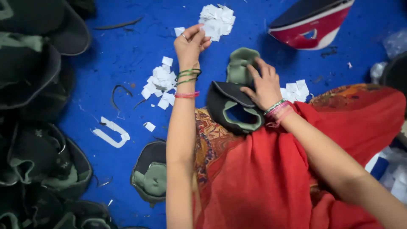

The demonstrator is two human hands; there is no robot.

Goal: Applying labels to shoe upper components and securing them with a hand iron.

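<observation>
- Right hand (265,87) lay flat, fingers spread, pressing a black-and-green cap piece (235,111) on the red-draped lap.
- Left hand (190,44) reached farther, fingers pinched on a white paper tag (208,29) at the far pile (218,19).
- Red iron (311,23) far right, on blue surface (127,55).

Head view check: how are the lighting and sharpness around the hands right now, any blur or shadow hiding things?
Head view: even, bright light on the blue surface; soft shadows under the left hand and right hand; dark caps at the left edge lose detail; slight softness throughout, with white paper tags near-blown out, no strong glare.
</observation>
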